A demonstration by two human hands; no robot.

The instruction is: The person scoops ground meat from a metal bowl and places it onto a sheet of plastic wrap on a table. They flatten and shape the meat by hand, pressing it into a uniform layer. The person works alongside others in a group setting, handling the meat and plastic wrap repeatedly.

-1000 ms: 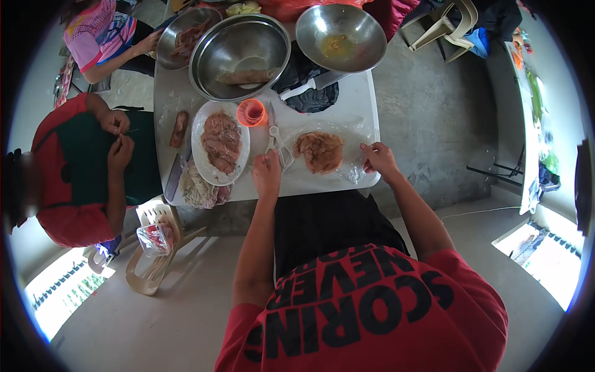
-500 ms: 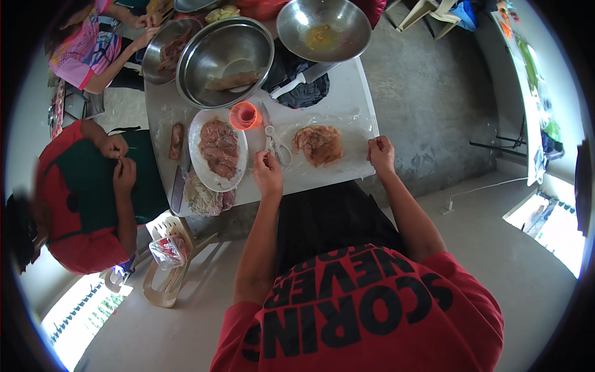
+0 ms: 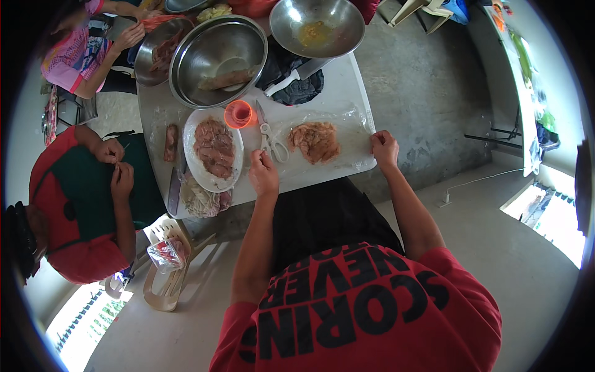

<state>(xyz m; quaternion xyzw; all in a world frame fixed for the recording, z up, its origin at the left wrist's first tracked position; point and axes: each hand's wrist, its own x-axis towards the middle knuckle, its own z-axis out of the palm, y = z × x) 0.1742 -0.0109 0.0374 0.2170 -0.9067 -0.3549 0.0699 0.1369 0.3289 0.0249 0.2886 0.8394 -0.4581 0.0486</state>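
Observation:
A flattened mound of seasoned raw meat (image 3: 315,142) lies on a clear plastic sheet (image 3: 355,137) at the table's near right. My left hand (image 3: 265,174) is closed in a pinch at the sheet's near left side, just below a pair of white-handled scissors (image 3: 266,129). At the table's right edge, my right hand (image 3: 385,149) pinches the sheet's right side. The thin film is hard to see at the fingertips. Left of the scissors stand an orange cup (image 3: 239,115) and a white oval plate (image 3: 188,144) of raw meat slices.
Farther back are a large steel bowl (image 3: 180,87) holding a meat roll, another steel bowl (image 3: 347,28) with yellowish liquid, and a white-handled knife (image 3: 282,83) on black plastic. A second knife (image 3: 174,193) lies near the left edge. Two people work at the left, one beside a plastic chair (image 3: 164,301).
The whole view has shifted slightly. Both my hands keep nearly the same places beside the plastic sheet. The far-left co-worker's hand has moved away from the other hand.

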